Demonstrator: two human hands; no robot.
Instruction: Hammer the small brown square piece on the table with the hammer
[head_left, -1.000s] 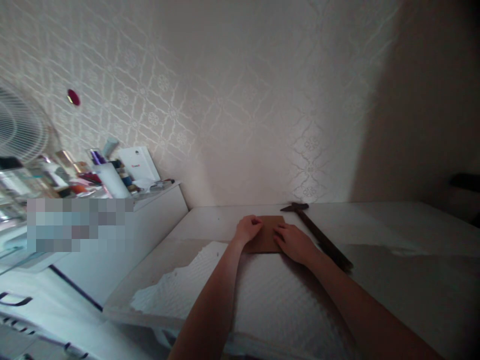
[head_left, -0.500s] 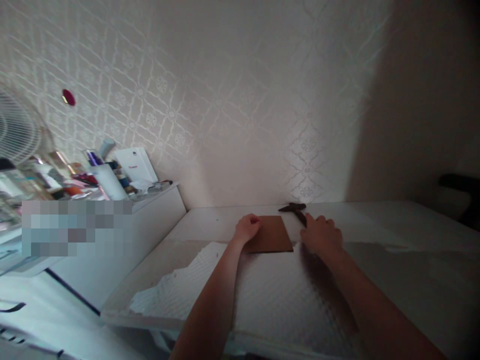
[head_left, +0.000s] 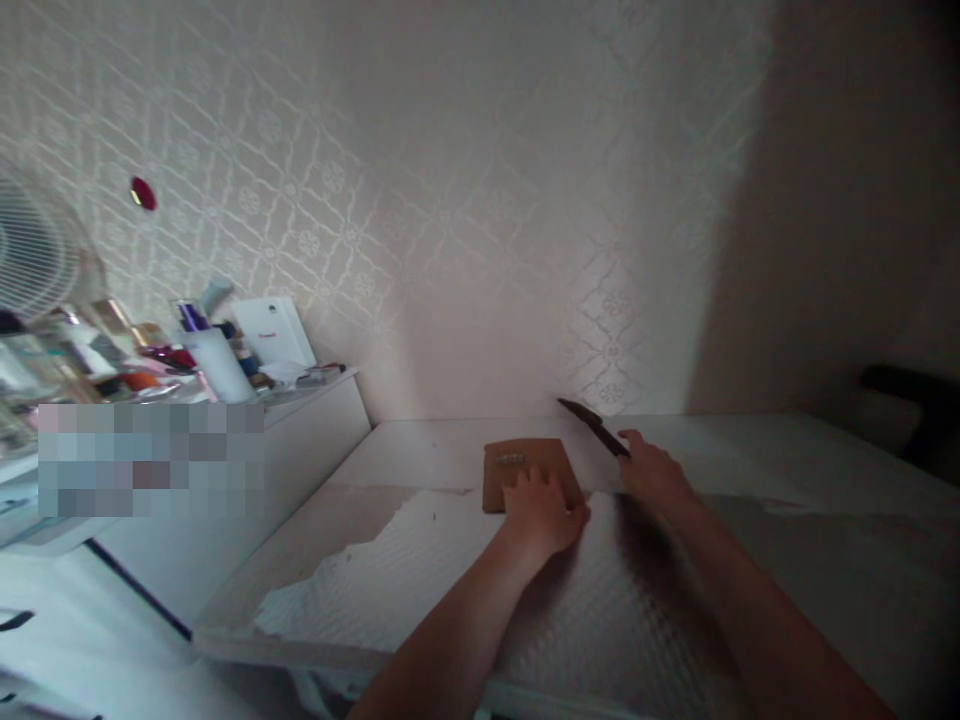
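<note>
A small brown wooden board (head_left: 517, 465) lies flat on the white table (head_left: 420, 450) near the wall. My left hand (head_left: 544, 512) rests on the board's near right part, fingers spread over it. A thin pale object (head_left: 510, 459) lies on the board's top. My right hand (head_left: 656, 478) is closed around the handle of a dark hammer (head_left: 592, 425), which is lifted off the table with its head pointing up and left, just right of the board.
A white textured sheet (head_left: 450, 580) covers the near part of the table. A white cabinet (head_left: 225, 460) on the left carries bottles, a white cup and a small white box. A fan (head_left: 34, 250) stands at the far left. The patterned wall is close behind.
My right hand left the board, took the hammer's handle and raised it. My left hand moved from the board's left edge to its near right part.
</note>
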